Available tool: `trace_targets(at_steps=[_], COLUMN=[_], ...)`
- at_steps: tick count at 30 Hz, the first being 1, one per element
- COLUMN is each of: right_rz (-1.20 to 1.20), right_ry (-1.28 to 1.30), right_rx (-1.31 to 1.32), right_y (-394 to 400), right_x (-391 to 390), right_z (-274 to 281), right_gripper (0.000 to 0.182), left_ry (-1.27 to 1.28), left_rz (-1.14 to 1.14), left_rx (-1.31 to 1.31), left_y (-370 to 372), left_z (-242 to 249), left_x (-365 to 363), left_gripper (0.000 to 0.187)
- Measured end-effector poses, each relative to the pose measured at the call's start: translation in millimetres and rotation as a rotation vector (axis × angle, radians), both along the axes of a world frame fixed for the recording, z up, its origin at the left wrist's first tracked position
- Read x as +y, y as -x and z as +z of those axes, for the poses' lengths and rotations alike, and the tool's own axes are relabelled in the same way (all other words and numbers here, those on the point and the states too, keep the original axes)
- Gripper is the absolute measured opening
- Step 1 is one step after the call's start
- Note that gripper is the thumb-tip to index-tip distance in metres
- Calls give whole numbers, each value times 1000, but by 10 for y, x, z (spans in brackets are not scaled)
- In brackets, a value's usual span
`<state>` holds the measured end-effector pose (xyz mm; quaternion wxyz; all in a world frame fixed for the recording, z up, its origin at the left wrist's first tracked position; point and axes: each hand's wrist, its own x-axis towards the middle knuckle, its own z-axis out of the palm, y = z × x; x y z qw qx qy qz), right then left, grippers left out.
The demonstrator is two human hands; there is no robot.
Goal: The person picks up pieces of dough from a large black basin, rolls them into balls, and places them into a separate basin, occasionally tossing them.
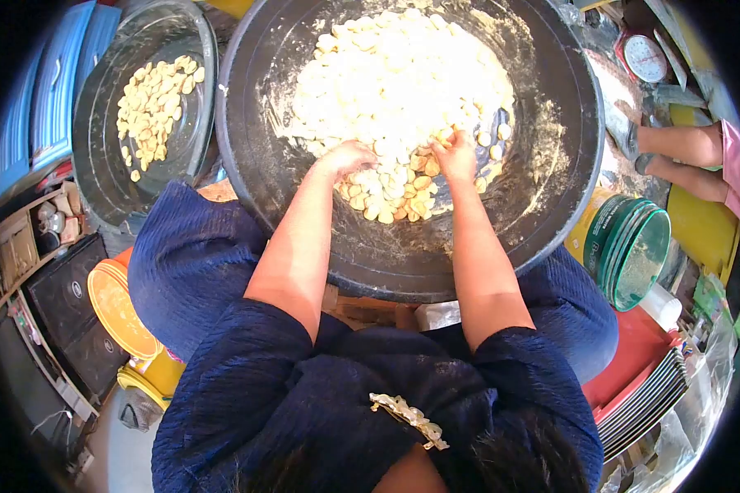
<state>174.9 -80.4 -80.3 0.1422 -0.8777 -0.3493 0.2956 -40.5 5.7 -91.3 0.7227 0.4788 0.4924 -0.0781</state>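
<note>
Both hands down in the big black basin (551, 189), among floured dough pieces (403, 82) heaped toward its far side. Left hand (347, 156) loosely open on them; right hand (455, 154) pinching a few. Smaller basin (107, 172) at left.

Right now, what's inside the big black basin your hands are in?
The big black basin holds a heap of pale, floured dough pieces, with flour dusting its wall. The left hand and right hand rest in the pieces near the front. The basin floor beneath the heap is covered.
</note>
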Motion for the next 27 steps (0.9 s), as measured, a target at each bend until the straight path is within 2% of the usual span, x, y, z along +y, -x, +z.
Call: trace_targets(at_steps=[2,3,5,6,7,9,10,13,15,16,18,19,21,22,23,24,25,27], right_rz=[140,136,434,394,393,16,-130,-276,-17,-15,189,191,-257,-458,-461,-334,-201,-46], right_ry=[-355,-352,-274,-196,-201,-309,-396,-297,-38,-40,-8,-10,-137,-156,-149,-24,98,272], right_rx=[-78,-79,-159,-39,-40,532,470,813,628,626,299,296,272,448,450,183,-85,-58], right_y=[98,193,363,333,253,40,-72,-434,-628,-728,-843,-867,-904,-903,-832,-756,-654,33], right_x=[48,58,85,124,178,249,288,217,118,57,-68,-51,-26,-33,-45,-82,-85,-118], right_z=[-268,-414,-593,-560,-643,-782,-626,327,384,275,-76,-180,-313,-294,-400,-635,-817,-928], right_gripper=[35,35,36,36,36,31,25,25,27,27,42,42,58,68,68,79,92,107], left_ry=[5,7,8,3,-2,-21,-20,6,-1,-3,-242,-244,-623,-596,-569,-356,-356,-109], left_rz=[37,78,116,158,157,209,212,277,313,314,494,496,696,801,904,911,907,1019], left_rx=[52,103,122,141,140,57,56,41,10,7,82,79,349,368,387,375,377,517], left_y=[13,15,18,14,9,17,12,-6,14,42,121,179,299,345,387,384,362,316], left_z=[14,17,24,36,35,26,28,11,-45,-82,-177,-275,-382,-391,-396,-179,-212,-408], left_x=[22,24,22,39,58,54,65,71,75,69,48,58,66,63,43,55,69,2], left_gripper=[18,18,17,16,16,14,14,11,11,11,17,17,18,19,20,28,28,35])
